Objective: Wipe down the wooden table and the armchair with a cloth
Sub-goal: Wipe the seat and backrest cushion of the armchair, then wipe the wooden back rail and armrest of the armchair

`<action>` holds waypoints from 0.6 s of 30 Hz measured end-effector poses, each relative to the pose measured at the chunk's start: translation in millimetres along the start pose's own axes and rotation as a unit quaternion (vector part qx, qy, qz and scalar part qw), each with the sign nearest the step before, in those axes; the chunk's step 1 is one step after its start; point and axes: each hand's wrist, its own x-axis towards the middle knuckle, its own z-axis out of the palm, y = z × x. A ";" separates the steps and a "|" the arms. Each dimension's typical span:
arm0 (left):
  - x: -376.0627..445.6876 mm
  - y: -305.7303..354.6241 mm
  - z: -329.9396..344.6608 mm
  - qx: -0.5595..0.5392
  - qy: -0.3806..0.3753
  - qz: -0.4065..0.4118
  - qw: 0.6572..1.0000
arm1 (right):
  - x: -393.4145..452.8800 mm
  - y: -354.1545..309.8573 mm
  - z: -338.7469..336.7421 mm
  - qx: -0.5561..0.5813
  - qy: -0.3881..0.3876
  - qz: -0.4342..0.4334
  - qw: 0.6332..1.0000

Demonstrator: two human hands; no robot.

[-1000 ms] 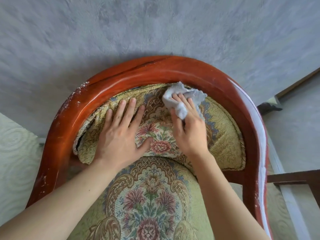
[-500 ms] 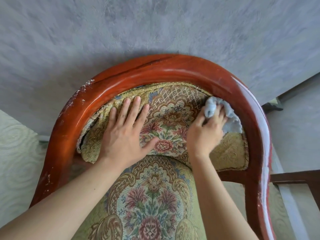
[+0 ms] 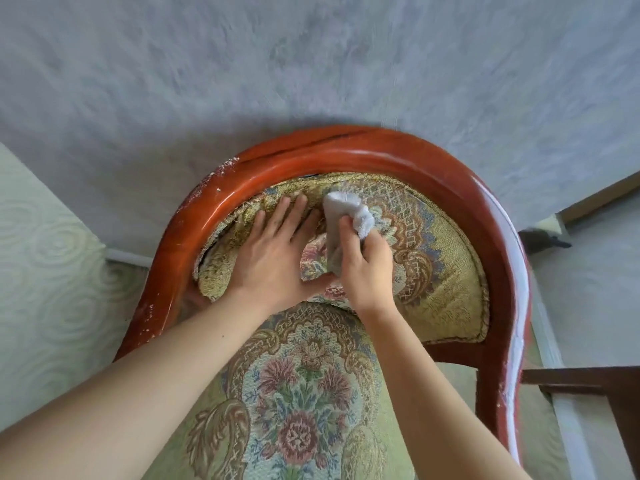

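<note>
The armchair has a curved red-brown wooden frame (image 3: pixel 363 157) and floral gold-green upholstery on the backrest (image 3: pixel 440 258) and seat (image 3: pixel 298 403). My right hand (image 3: pixel 367 268) is shut on a crumpled white cloth (image 3: pixel 346 216), pressing it against the middle of the backrest. My left hand (image 3: pixel 273 258) lies flat with fingers spread on the left part of the backrest, right beside the cloth, its thumb under my right hand.
A grey textured wall (image 3: pixel 311 64) stands directly behind the chair. A dark wooden piece of furniture (image 3: pixel 588 379) shows at the right edge. Pale patterned flooring (image 3: pixel 45 271) lies to the left, with a white skirting strip (image 3: pixel 128 256).
My right hand has swept the cloth from the right side of the backrest back to its middle, next to my left hand. The left hand stays pressed on the fabric.
</note>
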 end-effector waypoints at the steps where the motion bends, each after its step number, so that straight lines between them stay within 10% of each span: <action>1: -4.0 -1.0 -4.4 -0.014 -0.016 -0.001 1.000 | -10.6 -2.9 -3.4 0.060 0.026 0.025 0.998; 7: -82.5 -10.9 -20.0 -0.036 -0.037 -0.022 0.998 | -69.3 -2.1 -34.8 0.298 0.123 0.212 0.923; 18: -314.8 -21.3 -22.5 -0.037 0.048 -0.191 0.980 | -165.7 -15.1 -20.8 0.327 0.041 0.291 0.898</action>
